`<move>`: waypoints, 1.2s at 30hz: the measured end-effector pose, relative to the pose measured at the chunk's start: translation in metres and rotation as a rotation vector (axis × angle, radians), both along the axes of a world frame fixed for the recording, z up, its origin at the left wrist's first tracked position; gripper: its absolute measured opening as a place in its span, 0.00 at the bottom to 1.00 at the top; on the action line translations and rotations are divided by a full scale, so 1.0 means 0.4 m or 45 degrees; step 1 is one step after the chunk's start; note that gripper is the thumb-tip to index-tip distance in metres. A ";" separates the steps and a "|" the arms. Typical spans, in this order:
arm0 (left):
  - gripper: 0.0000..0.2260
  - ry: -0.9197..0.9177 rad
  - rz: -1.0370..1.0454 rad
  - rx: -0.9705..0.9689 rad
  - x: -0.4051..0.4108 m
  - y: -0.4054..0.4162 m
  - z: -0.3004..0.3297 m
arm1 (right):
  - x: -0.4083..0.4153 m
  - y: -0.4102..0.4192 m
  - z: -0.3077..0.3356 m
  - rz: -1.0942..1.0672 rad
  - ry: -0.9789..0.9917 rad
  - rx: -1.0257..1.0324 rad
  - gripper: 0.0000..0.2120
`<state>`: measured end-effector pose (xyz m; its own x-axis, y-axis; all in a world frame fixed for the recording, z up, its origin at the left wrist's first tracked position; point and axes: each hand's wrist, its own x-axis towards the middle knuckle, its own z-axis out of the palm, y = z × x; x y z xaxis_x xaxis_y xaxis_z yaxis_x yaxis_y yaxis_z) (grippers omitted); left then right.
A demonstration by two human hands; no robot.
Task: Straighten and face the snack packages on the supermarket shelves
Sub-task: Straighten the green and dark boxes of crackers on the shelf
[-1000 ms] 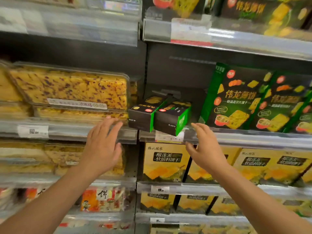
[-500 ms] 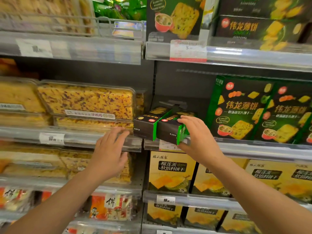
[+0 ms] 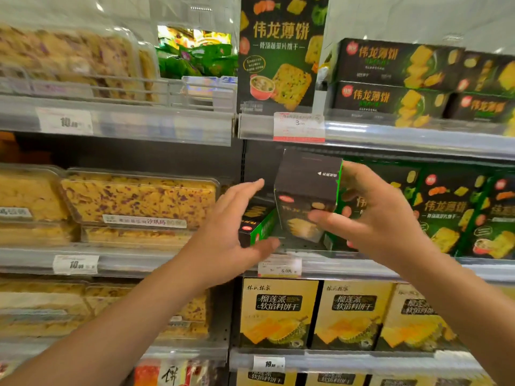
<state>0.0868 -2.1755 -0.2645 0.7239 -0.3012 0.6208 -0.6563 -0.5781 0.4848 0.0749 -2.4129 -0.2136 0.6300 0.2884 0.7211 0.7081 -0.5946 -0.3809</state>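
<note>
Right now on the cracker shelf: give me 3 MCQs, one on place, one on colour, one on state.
1. Where is the second small box?
A. on the shelf by the left hand
B. top shelf
C. floor

2. Colour of the boxes one shelf below?
A. blue
B. yellow
C. white

3. The box at the right hand is:
A. lying flat
B. lifted, gripped
C. crushed

Key: A, it lies at the shelf edge next to the left palm; B, yellow fronts with durian art; B, fingers wrap it, tilted above the shelf.

Black-green box (image 3: 305, 196); yellow durian boxes (image 3: 278, 313)
</note>
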 end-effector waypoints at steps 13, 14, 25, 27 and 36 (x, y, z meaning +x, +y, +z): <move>0.24 -0.066 -0.188 -0.651 0.024 0.118 0.230 | 0.016 0.198 0.300 0.422 0.212 0.344 0.28; 0.24 -0.079 -0.178 -0.655 0.030 0.139 0.257 | 0.022 0.220 0.333 0.433 0.197 0.321 0.29; 0.29 -0.511 0.310 -0.358 0.137 0.380 0.399 | 0.115 0.399 0.680 0.501 -0.071 0.315 0.25; 0.28 -0.647 0.559 0.038 0.168 0.432 0.358 | 0.150 0.431 0.707 0.477 -0.068 0.337 0.25; 0.27 -1.096 0.764 0.332 0.282 0.483 0.260 | 0.345 0.577 0.627 0.291 0.322 0.313 0.27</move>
